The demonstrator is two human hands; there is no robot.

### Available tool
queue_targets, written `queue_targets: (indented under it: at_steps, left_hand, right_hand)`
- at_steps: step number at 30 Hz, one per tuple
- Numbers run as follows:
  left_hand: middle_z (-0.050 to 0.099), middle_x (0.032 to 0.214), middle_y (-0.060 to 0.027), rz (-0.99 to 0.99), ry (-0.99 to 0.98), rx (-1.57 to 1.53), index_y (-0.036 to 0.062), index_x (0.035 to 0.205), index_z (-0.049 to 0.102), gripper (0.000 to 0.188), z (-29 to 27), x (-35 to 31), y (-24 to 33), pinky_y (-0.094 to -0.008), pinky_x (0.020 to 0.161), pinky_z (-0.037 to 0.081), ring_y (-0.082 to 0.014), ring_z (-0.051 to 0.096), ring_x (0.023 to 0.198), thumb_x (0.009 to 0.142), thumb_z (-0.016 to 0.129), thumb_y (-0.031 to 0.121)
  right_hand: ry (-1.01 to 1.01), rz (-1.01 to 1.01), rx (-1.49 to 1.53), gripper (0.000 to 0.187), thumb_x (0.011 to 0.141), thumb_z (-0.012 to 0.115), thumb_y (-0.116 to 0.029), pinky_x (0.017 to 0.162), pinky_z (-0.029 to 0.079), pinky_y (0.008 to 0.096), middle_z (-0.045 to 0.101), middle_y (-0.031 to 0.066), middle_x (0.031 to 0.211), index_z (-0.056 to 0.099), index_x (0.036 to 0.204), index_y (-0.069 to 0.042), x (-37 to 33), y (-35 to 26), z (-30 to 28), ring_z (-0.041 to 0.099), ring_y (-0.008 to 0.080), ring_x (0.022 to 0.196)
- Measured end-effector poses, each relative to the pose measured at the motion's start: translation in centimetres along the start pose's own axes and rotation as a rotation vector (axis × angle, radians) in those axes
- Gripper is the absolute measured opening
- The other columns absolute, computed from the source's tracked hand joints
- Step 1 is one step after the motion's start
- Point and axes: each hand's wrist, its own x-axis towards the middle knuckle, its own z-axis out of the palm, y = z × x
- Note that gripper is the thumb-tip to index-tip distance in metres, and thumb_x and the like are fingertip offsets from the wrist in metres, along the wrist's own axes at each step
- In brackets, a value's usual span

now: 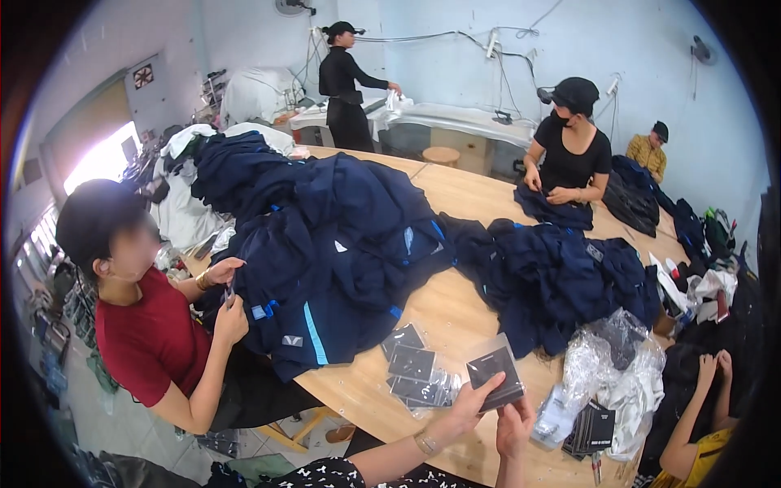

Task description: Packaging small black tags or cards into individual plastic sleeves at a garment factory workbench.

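Note:
Over the near edge of the table, my left hand (472,403) pinches a small clear plastic bag with a black card (488,363) inside, its thumb lying across the front. My right hand (514,424) is closed at the lower right edge of the same bag, its fingertips partly hidden behind it. Just left of my hands, several similar bags with black cards (411,363) lie overlapping on the wooden table (443,297). To the right sits a stack of black printed cards (591,427), beside crumpled clear plastic bags (594,362).
Heaps of navy garments (325,236) and another navy pile (561,276) cover much of the table. A co-worker in a red top (154,342) handles something at the left. Others work across the table and at the right. White cloth (634,415) lies by the cards.

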Motion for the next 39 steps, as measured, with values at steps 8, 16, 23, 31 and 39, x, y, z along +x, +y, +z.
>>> queue_targets:
  at_steps: [8,16,23,31,39]
  left_hand:
    - [0.061,0.088,-0.0045,0.038,-0.033,0.07,0.0032,0.097,0.056,0.019,0.0,0.2,0.0,-0.0229,0.066,0.049,-0.0109,0.06,0.077,0.082,0.061,0.014]
    - [0.061,0.09,-0.0045,0.085,-0.007,0.174,0.002,0.097,0.056,0.02,-0.3,0.4,-0.8,-0.0231,0.068,0.048,-0.0103,0.059,0.079,0.08,0.062,0.012]
    - [0.061,0.088,-0.0047,0.167,-0.005,0.306,-0.0003,0.094,0.058,0.025,0.1,-0.4,-2.0,-0.0224,0.06,0.049,-0.0091,0.057,0.074,0.079,0.064,0.019]
    - [0.061,0.08,-0.0029,0.225,-0.041,0.614,-0.0024,0.093,0.059,0.027,-0.5,0.1,-1.3,-0.0202,0.058,0.044,-0.005,0.053,0.071,0.082,0.062,0.022]
    - [0.062,0.079,-0.0001,0.245,-0.1,0.588,-0.0012,0.093,0.061,0.025,-1.8,0.6,-2.8,-0.0195,0.057,0.043,-0.0039,0.052,0.069,0.083,0.059,0.022]
  right_hand:
    - [-0.05,0.041,-0.289,0.03,0.078,0.055,0.005,0.08,0.042,0.0236,0.058,0.0059,0.098,0.052,0.107,0.004,-0.1,-0.6,-0.9,0.053,0.0111,0.089]
    - [0.041,0.015,-0.378,0.034,0.078,0.055,0.006,0.08,0.042,0.0245,0.056,0.0076,0.102,0.048,0.111,0.005,-0.4,-0.4,-0.8,0.054,0.0117,0.089]
    - [0.162,-0.012,-0.418,0.035,0.078,0.058,0.003,0.077,0.044,0.0229,0.056,0.0061,0.096,0.047,0.111,0.003,-0.4,-0.2,-0.4,0.054,0.0108,0.089]
    - [0.206,-0.01,-0.364,0.014,0.077,0.06,0.001,0.066,0.041,0.0208,0.055,0.0007,0.083,0.053,0.089,-0.001,-0.1,-0.9,-0.7,0.05,0.0068,0.074]
    - [0.241,0.015,-0.35,0.017,0.077,0.059,0.001,0.065,0.042,0.0211,0.058,0.0023,0.085,0.055,0.094,0.0,-0.1,-0.4,-1.5,0.053,0.0082,0.075]
